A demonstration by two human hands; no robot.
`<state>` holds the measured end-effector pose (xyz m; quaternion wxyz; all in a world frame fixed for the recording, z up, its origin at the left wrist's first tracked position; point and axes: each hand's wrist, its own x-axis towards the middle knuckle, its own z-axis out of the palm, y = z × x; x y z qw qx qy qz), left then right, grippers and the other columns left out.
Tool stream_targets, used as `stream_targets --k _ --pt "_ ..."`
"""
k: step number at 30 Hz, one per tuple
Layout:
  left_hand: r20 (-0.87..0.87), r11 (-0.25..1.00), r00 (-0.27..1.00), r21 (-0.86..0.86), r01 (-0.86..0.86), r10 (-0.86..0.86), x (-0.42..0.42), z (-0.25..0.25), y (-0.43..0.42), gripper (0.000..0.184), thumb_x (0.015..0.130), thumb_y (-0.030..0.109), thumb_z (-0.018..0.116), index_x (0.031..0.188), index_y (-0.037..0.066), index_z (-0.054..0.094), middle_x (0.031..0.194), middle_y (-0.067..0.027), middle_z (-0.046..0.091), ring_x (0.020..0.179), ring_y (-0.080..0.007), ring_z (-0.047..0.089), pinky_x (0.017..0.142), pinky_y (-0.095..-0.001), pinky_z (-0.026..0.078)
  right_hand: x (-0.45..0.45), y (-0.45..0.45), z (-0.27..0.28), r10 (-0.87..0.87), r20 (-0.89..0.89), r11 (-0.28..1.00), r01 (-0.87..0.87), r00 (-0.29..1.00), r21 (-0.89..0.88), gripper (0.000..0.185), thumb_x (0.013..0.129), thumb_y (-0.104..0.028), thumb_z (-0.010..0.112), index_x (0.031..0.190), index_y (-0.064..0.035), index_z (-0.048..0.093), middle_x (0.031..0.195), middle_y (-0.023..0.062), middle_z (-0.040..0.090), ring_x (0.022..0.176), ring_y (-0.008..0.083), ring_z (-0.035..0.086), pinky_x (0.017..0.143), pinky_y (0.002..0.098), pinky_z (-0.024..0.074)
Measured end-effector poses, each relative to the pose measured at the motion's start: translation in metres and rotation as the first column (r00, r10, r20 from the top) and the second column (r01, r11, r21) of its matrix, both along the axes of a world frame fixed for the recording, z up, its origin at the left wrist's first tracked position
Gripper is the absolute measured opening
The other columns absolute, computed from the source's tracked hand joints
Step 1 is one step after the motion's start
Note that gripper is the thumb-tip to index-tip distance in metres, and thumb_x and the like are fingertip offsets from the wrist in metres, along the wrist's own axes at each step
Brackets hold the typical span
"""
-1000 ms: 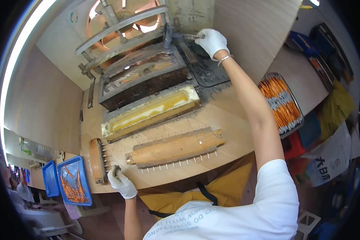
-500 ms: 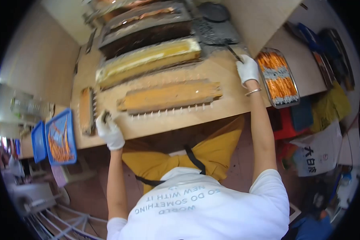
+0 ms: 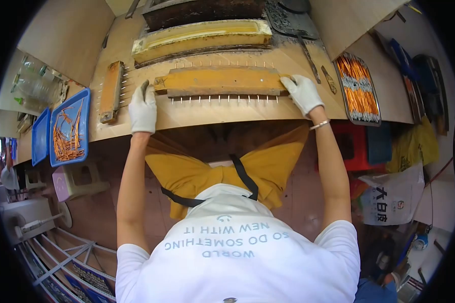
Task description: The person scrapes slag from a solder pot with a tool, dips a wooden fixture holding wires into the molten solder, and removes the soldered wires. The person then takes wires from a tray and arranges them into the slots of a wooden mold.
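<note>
A long wooden clamp block (image 3: 222, 81) lies crosswise on the bench, with thin metal pins sticking out along both long sides. My left hand (image 3: 143, 108), in a white glove, is closed at its left end, thumb and fingers against the wood. The other end is gripped by my gloved right hand (image 3: 303, 94). To the left lies a shorter wooden block (image 3: 111, 92) with similar pins. Behind the long block stands a pale yellow trough (image 3: 202, 38).
Copper-coloured pieces fill a metal tray (image 3: 359, 90) on the right. A blue tray (image 3: 70, 126) at left holds more copper strips. A dark pan (image 3: 290, 24) with grey bits, its handle toward me, and a brush (image 3: 329, 80) lie at the back right.
My right hand has let go of the dark handle and moved left to the long block's right end. My left hand has moved up to its left end. The view has shifted.
</note>
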<state>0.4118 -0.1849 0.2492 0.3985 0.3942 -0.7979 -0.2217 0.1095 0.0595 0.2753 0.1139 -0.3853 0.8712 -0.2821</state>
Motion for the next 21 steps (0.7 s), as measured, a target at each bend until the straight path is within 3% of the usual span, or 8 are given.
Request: stream_targets --k 2,4,5,7,8,13,17,21 --pt "0.113 0.998 0.993 0.063 0.01 -0.017 -0.006 0.006 -0.008 0.032 0.085 0.025 0.05 0.102 -0.001 0.057 0.095 -0.0195 0.06 0.09 -0.0306 0.058 0.08 -0.0328 0.043 0.001 -0.004 -0.001 -0.039 -0.023 0.999 0.039 0.999 -0.007 0.044 0.079 -0.038 0.053 0.078 0.0053 0.059 0.072 0.0231 0.058 0.068 0.0333 0.057 0.064 0.0374 0.0427" --pt "0.153 0.995 0.987 0.092 0.043 -0.056 -0.008 0.009 -0.016 0.035 0.085 0.029 0.05 0.102 -0.001 0.057 0.096 -0.02 0.06 0.092 -0.0314 0.057 0.081 -0.0329 0.043 0.004 -0.004 0.008 -0.108 0.303 0.991 0.125 0.947 -0.038 0.047 0.078 -0.041 0.054 0.077 0.0064 0.059 0.066 0.0205 0.058 0.06 0.0274 0.057 0.059 0.0348 0.0431" --pt "0.139 0.989 0.986 0.129 0.073 -0.091 -0.011 0.011 -0.02 0.035 0.085 0.029 0.05 0.102 -0.001 0.057 0.096 -0.0198 0.06 0.092 -0.0314 0.057 0.08 -0.033 0.043 0.002 -0.004 0.007 -0.108 0.313 0.989 0.134 0.944 -0.064 0.048 0.079 -0.041 0.055 0.076 0.007 0.058 0.06 0.0167 0.057 0.052 0.0202 0.055 0.052 0.0316 0.0421" --pt "0.153 0.982 0.979 0.148 0.114 -0.137 -0.013 0.01 -0.026 0.033 0.084 0.027 0.051 0.1 -0.001 0.058 0.095 -0.0188 0.061 0.09 -0.0284 0.058 0.079 -0.0315 0.043 -0.006 -0.004 -0.003 -0.041 0.224 0.987 0.074 0.974 -0.141 0.046 0.08 -0.038 0.054 0.076 0.0075 0.058 0.058 0.0147 0.055 0.049 0.0174 0.053 0.048 0.0301 0.0411" --pt "0.155 0.975 0.974 0.173 0.14 -0.167 -0.014 0.011 -0.027 0.033 0.083 0.026 0.052 0.1 -0.001 0.058 0.095 -0.0184 0.061 0.089 -0.0274 0.059 0.079 -0.0309 0.044 0.004 -0.003 0.011 -0.095 0.392 0.982 0.15 0.915 -0.112 0.045 0.081 -0.037 0.053 0.077 0.0073 0.059 0.059 0.0164 0.056 0.052 0.0201 0.055 0.052 0.0318 0.0424" --pt "0.185 0.973 0.979 0.227 0.043 -0.086 -0.022 0.017 -0.025 0.028 0.079 0.021 0.058 0.094 -0.001 0.062 0.09 -0.0149 0.064 0.082 -0.0205 0.061 0.075 -0.0279 0.044 -0.002 -0.005 -0.001 -0.11 0.306 0.982 0.15 0.946 -0.111 0.041 0.08 -0.034 0.052 0.079 0.0059 0.06 0.066 0.0204 0.059 0.059 0.0253 0.058 0.059 0.0341 0.0443" --pt "0.188 0.97 0.975 0.231 0.075 -0.12 -0.022 0.02 -0.02 0.028 0.077 0.02 0.06 0.094 -0.003 0.062 0.089 -0.0149 0.064 0.082 -0.0188 0.061 0.076 -0.0268 0.045 0.005 0.008 -0.003 -0.121 0.273 0.983 0.153 0.954 -0.101 0.04 0.078 -0.034 0.054 0.078 0.0059 0.06 0.065 0.0203 0.059 0.059 0.026 0.059 0.06 0.0331 0.0451" --pt "0.202 0.962 0.964 0.246 0.121 -0.173 -0.028 0.022 -0.01 0.029 0.078 0.018 0.059 0.097 -0.003 0.06 0.091 -0.0146 0.063 0.082 -0.0173 0.06 0.075 -0.0268 0.045 0.026 0.043 0.011 -0.124 0.469 0.972 0.202 0.874 -0.119 0.034 0.082 -0.027 0.054 0.079 0.0062 0.06 0.059 0.0102 0.057 0.051 0.0141 0.055 0.05 0.029 0.0443"
